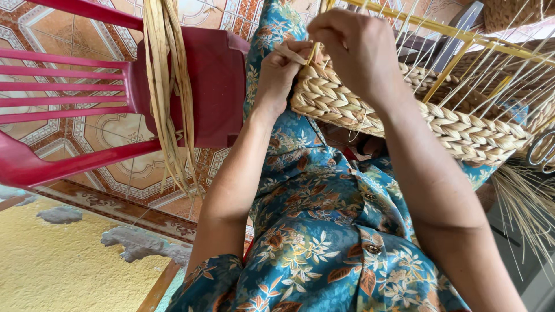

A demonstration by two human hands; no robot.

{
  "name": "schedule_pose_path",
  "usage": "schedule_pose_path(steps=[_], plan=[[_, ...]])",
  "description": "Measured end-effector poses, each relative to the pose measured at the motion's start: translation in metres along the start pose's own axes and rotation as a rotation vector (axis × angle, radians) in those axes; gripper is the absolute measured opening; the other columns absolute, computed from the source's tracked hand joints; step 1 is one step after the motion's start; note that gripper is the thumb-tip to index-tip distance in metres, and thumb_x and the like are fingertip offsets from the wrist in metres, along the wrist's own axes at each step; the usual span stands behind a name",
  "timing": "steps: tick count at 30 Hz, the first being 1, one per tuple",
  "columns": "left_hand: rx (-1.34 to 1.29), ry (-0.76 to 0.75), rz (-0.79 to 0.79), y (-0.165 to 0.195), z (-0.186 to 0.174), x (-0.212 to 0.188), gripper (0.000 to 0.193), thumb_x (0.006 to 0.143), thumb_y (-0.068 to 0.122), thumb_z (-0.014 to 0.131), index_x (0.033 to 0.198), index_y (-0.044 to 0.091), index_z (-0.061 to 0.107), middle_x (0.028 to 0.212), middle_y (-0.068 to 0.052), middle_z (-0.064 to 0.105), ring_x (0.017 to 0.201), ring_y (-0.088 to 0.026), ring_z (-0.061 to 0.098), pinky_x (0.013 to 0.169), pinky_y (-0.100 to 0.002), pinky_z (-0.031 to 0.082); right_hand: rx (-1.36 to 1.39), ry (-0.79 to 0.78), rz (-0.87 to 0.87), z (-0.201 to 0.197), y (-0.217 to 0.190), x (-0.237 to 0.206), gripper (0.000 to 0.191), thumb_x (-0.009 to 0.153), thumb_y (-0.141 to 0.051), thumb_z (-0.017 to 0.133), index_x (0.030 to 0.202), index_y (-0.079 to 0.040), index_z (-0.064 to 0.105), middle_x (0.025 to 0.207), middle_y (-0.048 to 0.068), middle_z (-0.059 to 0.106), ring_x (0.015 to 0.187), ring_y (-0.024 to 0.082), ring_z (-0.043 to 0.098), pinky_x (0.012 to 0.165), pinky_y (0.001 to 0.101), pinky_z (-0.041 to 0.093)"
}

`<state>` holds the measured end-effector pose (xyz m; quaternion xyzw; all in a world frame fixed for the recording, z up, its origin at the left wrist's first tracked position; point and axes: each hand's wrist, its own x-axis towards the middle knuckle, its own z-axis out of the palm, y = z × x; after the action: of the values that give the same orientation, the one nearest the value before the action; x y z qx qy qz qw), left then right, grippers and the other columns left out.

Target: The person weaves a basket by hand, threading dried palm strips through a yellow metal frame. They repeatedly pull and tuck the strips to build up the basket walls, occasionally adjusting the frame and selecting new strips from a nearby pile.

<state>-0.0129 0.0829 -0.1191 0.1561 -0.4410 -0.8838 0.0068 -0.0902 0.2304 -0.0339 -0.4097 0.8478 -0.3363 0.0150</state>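
A person in a blue floral-print garment worked with both bare hands at a half-woven basket of thick, pale braided straw, which rested on the lap, tilted, with thin pale upright stakes fanning out of its woven band towards the upper right. The left hand sat at the basket's near corner, its fingers closed in a pinch on a flat strand of dried straw that crossed just above the rim. The right hand hovered over the same corner, just beside the left, its fingers curled shut around a thin yellowish stake where the strand met it; the fingertips themselves were hidden behind the knuckles. A yellow frame bar ran across the top of the stakes. To the left, a red plastic chair with a slatted back stood on a patterned tile floor, well apart from the hands, and a bundle of long dried straw strips hung draped over its edge. Loose straw ends trailed below the basket at the right.
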Motion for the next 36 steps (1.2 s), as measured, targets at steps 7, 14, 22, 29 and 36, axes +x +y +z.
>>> schedule_pose_path(steps=[7,14,22,29,36], plan=[[-0.028,-0.25,-0.088,0.009,-0.018,-0.009,0.026,0.089,0.008,0.058,0.107,-0.007,0.069,0.107,-0.012,0.072,0.099,-0.018,0.067,0.096,-0.031,0.054,0.153,0.091,0.421,0.023,-0.001,-0.028,0.029,0.101,-0.007,0.071,0.128,0.0,0.065,0.102,0.01,0.079,0.068,0.012,0.076,0.055,0.0245,0.06],[0.149,-0.27,-0.1,0.003,-0.023,-0.005,0.026,0.09,0.01,0.066,0.11,-0.006,0.069,0.103,-0.013,0.072,0.097,-0.017,0.067,0.094,-0.029,0.055,0.14,0.111,0.407,0.039,0.012,-0.026,0.053,0.089,0.0,0.078,0.137,0.003,0.056,0.097,0.01,0.078,0.068,0.012,0.071,0.053,0.0256,0.057],[0.254,-0.039,0.069,-0.017,-0.017,-0.022,0.018,0.098,0.009,0.071,0.115,0.003,0.069,0.106,-0.009,0.072,0.091,-0.016,0.067,0.085,-0.03,0.058,0.949,0.076,0.627,0.023,0.004,-0.044,0.035,0.098,0.001,0.068,0.131,-0.002,0.059,0.087,0.004,0.066,0.067,0.007,0.062,0.053,0.0191,0.048],[0.878,-0.044,0.727,-0.005,-0.021,-0.023,0.027,0.105,0.001,0.059,0.132,0.003,0.062,0.119,-0.003,0.06,0.102,-0.019,0.067,0.092,-0.03,0.061,1.137,0.076,0.435,0.007,0.0,-0.066,0.01,0.101,0.001,0.066,0.1,-0.009,0.068,0.108,0.004,0.07,0.089,0.007,0.061,0.081,0.0223,0.054],[1.101,-0.388,0.743,0.032,-0.03,0.0,0.019,0.099,0.005,0.076,0.115,0.011,0.068,0.106,-0.001,0.062,0.094,-0.017,0.071,0.087,-0.026,0.061,0.909,0.144,0.342,0.01,-0.031,-0.108,0.015,0.094,-0.003,0.069,0.103,-0.015,0.073,0.127,0.001,0.061,0.104,0.014,0.058,0.09,0.0311,0.052]])
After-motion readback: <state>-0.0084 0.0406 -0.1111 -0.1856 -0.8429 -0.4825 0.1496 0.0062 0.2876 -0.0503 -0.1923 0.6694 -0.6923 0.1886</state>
